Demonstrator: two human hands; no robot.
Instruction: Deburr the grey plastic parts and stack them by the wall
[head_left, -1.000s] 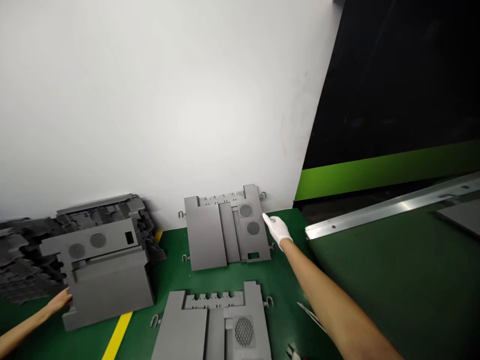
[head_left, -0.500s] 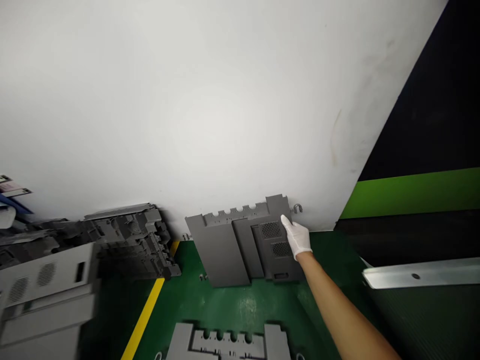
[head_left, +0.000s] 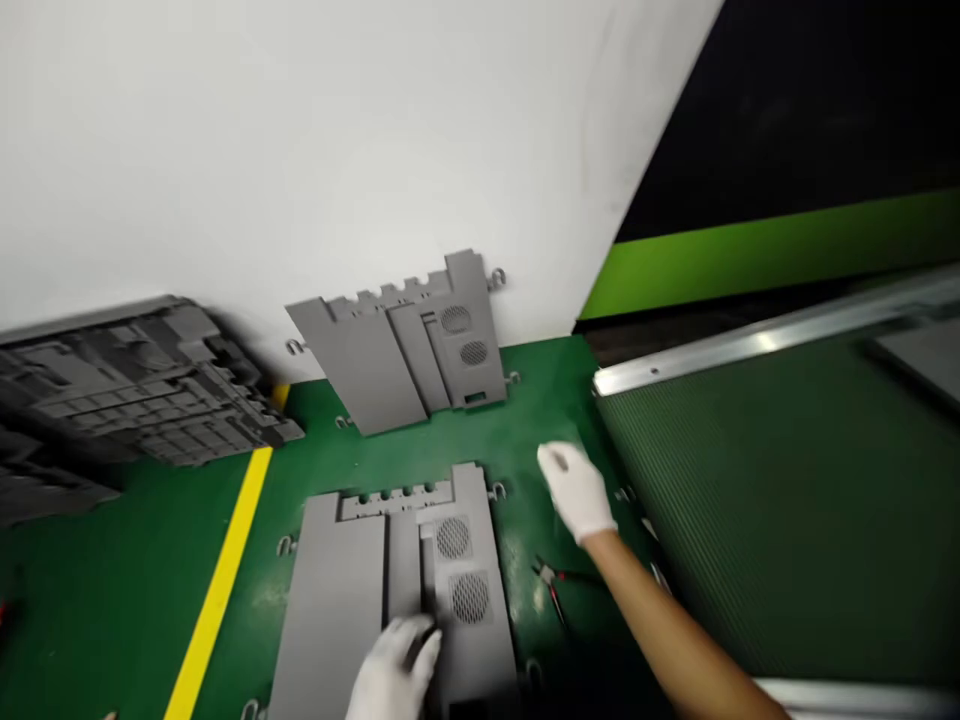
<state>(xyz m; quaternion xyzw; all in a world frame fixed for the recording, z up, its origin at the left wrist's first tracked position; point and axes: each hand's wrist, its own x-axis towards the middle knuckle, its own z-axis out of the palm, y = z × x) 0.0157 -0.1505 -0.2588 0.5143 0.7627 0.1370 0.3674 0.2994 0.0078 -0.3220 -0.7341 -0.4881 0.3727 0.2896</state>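
On the green floor, I see the near grey panel lying flat, my left hand over it, grip unclear, then red-handled pliers and my loosely curled right hand, whose hold I can't tell.

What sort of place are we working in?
Probably a factory production area: what looks like a dark green ribbed conveyor belt with a silver metal rail, flat grey moulded panels with round vents, and a straight yellow line marked on the glossy green floor.

Floor strip between near panel and ribbed belt gives passage; pliers obstruct it
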